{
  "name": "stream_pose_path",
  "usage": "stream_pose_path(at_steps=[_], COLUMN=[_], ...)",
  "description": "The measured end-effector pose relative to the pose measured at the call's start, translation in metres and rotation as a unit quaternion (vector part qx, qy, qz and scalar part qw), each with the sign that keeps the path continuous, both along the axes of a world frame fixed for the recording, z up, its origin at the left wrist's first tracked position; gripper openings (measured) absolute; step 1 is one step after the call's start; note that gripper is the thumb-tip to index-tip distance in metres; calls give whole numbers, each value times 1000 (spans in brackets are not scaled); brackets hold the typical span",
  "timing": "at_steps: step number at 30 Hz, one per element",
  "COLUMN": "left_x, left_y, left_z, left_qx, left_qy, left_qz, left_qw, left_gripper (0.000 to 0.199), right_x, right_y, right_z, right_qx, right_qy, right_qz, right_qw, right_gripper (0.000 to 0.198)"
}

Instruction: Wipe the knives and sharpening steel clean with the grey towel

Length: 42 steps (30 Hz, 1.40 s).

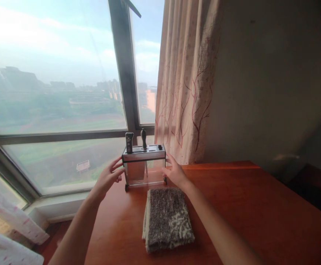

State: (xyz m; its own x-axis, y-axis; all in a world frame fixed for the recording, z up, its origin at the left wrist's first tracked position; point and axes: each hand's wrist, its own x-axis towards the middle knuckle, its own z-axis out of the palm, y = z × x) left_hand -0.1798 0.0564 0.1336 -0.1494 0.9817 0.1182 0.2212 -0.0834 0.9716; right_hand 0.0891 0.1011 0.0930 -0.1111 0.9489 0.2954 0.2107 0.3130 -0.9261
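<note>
We have the left hand (109,177) and right hand (175,173) spread wide at opposite sides of the box (144,156), whose upright placement on the table (232,198) appears done, our hands not yet clear, beyond the folded towel (166,219).

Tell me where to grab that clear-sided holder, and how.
Probably best: grip the clear-sided holder by its narrow ends, left hand from the left, right hand from the right. It stands upright, wide but shallow, and two dark handles jut from its top.
</note>
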Motion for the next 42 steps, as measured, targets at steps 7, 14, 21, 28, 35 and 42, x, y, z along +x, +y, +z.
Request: stream_pose_path(at_steps=[7, 14, 21, 28, 35, 42], left_x=[43, 67, 71, 72, 68, 77], left_y=[8, 20, 30, 27, 32, 66], left_z=[-9, -19, -26, -30, -22, 24], left_qx=[40, 68, 80, 85, 118, 180], left_qy=[71, 114, 127, 130, 122, 87], left_qz=[-49, -50, -75, -67, 32, 74], left_qw=[995, 990, 986, 986, 985, 977], left_gripper=[74, 67, 66, 66, 45, 48], right_x=[43, 70, 76, 83, 85, 78], right_y=[-1, 5, 7, 4, -21, -48], right_z=[-15, -18, -20, -27, -97, -138], right_qx=[69, 68, 65, 4, -63, -29], right_qy=[-54, -48, -39, 56, 86, 30], right_qz=[-91, -101, -113, -83, -129, -148], right_qw=[992, 991, 991, 995, 986, 988], right_gripper=[67, 65, 64, 65, 53, 38])
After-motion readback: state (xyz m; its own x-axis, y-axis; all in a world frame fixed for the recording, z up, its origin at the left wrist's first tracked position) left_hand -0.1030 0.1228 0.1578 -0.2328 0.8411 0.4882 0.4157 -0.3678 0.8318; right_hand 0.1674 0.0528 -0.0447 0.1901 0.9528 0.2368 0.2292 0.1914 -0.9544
